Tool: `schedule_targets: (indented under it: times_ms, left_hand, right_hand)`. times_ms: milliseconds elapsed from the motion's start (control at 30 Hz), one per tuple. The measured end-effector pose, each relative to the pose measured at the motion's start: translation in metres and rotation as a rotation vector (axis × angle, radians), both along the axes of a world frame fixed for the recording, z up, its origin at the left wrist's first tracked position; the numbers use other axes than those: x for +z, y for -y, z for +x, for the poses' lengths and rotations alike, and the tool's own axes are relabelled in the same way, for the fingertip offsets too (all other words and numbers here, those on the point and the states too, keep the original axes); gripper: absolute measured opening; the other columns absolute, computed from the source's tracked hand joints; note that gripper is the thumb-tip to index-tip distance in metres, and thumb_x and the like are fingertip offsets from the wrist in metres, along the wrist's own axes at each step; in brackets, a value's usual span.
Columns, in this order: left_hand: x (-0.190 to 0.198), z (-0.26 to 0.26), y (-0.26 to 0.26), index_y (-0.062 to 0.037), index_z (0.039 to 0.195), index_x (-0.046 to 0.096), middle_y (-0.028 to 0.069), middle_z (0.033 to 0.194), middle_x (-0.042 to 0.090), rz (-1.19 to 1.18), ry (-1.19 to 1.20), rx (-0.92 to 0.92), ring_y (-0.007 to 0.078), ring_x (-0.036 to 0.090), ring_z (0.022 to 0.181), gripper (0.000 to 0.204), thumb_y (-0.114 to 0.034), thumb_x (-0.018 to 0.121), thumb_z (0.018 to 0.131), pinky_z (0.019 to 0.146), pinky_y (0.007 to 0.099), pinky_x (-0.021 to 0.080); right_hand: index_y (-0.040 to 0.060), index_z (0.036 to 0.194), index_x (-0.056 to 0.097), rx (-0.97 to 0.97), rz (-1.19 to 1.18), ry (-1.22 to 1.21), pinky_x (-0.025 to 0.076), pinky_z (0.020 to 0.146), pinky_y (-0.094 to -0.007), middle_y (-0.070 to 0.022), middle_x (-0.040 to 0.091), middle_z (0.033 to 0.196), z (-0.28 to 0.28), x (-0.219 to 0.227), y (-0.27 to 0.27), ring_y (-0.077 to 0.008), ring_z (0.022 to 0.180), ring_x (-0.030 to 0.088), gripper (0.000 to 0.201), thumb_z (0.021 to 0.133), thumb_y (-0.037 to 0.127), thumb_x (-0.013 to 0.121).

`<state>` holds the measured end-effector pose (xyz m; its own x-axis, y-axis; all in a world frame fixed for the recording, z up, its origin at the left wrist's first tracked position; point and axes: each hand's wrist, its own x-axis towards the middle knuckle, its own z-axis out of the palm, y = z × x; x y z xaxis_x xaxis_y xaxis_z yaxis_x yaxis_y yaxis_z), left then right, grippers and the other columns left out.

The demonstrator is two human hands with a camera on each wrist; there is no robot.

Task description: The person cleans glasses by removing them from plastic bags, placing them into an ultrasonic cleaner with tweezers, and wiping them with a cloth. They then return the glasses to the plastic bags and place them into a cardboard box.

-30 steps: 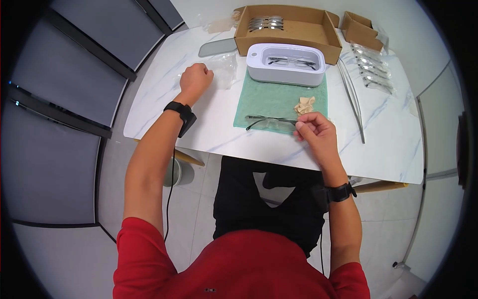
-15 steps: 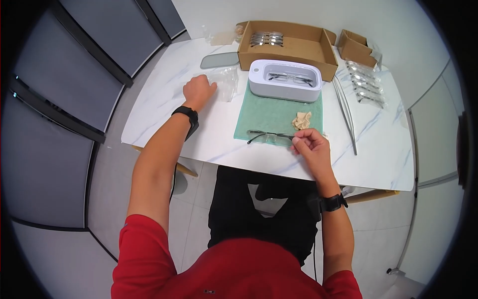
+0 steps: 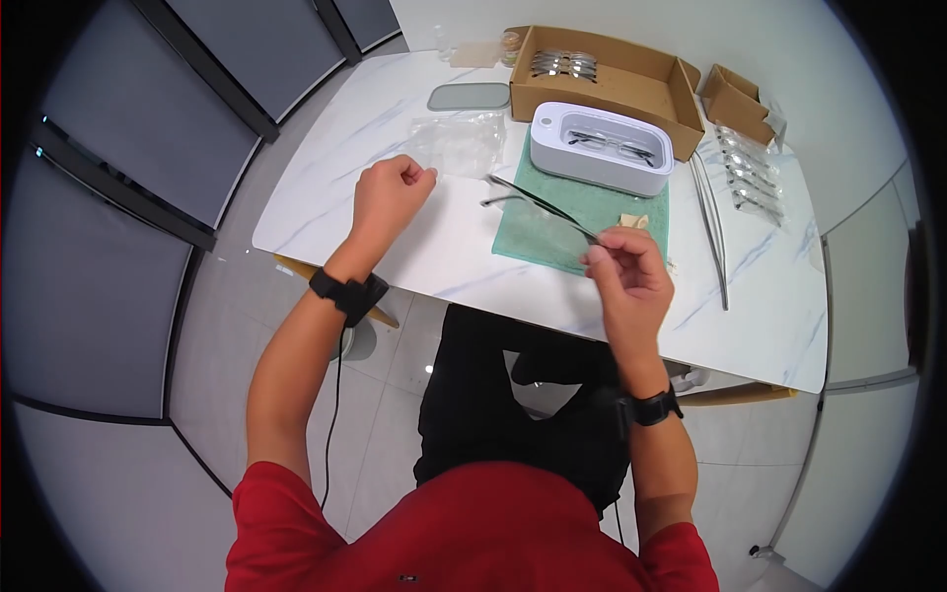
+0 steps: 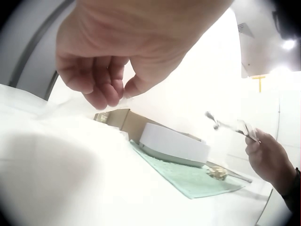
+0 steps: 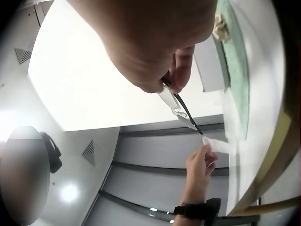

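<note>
The right hand (image 3: 633, 281) pinches a pair of thin-framed glasses (image 3: 545, 205) near one end, held tilted above the green cloth (image 3: 538, 242), with dark temples pointing toward the left hand. In the right wrist view, clear lenses and a dark temple of the glasses (image 5: 185, 112) extend from the fingertips. The left hand (image 3: 390, 202) has its fingers curled, thumb against fingertips, pinching the edge of a clear plastic bag (image 5: 217, 145). On the table, crumpled clear plastic (image 3: 459, 143) lies beyond that hand.
A white cleaner tub (image 3: 602, 173) with glasses inside stands on the cloth, beside a crumpled beige piece (image 3: 633, 221). Behind is a cardboard box (image 3: 631, 84) holding several glasses. Long tweezers (image 3: 712, 237) and bagged glasses (image 3: 752, 178) lie right; a grey lid (image 3: 469, 96) lies back left.
The right hand has raised the glasses from low over the cloth and tilted them toward the left hand. The left hand has drawn slightly back from the plastic pile. The head view has shifted.
</note>
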<state>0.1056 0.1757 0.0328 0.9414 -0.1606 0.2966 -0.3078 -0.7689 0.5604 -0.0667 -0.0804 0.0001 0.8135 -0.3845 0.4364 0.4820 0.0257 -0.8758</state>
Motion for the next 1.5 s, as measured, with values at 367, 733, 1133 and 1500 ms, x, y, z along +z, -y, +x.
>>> schedule_targets:
  times_ms: [367,733,1133,1500]
  left_hand:
    - [0.009,-0.044,0.001,0.0032,0.081,0.069,0.0056,0.068,0.070,-0.278,-0.188,-0.120,0.0092,0.064,0.063,0.022,-0.017,0.068,0.089,0.060,0.0238,0.048]
    - [0.006,-0.095,0.033,0.0005,0.078,0.058,0.0141,0.072,0.059,-0.051,0.327,-0.369,0.0307,0.058,0.063,0.013,-0.007,0.065,0.086,0.059,0.0381,0.047]
    - [-0.006,-0.133,0.070,-0.0033,0.082,0.059,0.0111,0.082,0.060,-0.051,0.466,-0.567,0.0317,0.059,0.076,0.010,-0.005,0.069,0.080,0.065,0.0404,0.049]
    - [-0.016,-0.096,0.028,0.0014,0.125,0.057,0.0138,0.118,0.065,-0.866,-0.445,-0.309,0.0197,0.064,0.107,0.040,-0.022,0.070,0.095,0.085,0.0325,0.052]
  right_hand:
    - [0.0016,0.097,0.065,-0.197,-0.533,0.305,0.054,0.064,-0.0263,-0.0097,0.066,0.094,0.007,0.007,-0.050,-0.0168,0.074,0.064,0.022,0.080,-0.009,0.074]
    - [-0.0006,0.094,0.067,-0.002,-0.362,-0.005,0.055,0.066,-0.0263,-0.0101,0.068,0.093,0.020,0.004,-0.058,-0.0163,0.074,0.067,0.012,0.085,-0.001,0.074]
    - [0.0010,0.100,0.065,0.142,-0.150,-0.233,0.048,0.063,-0.0218,-0.0031,0.068,0.091,0.022,-0.023,-0.032,-0.0086,0.072,0.061,0.021,0.083,0.002,0.077]
    - [-0.0017,0.104,0.065,0.340,0.087,-0.353,0.058,0.070,-0.0272,-0.0103,0.069,0.097,-0.003,0.001,0.026,-0.0163,0.084,0.071,0.017,0.090,0.004,0.073]
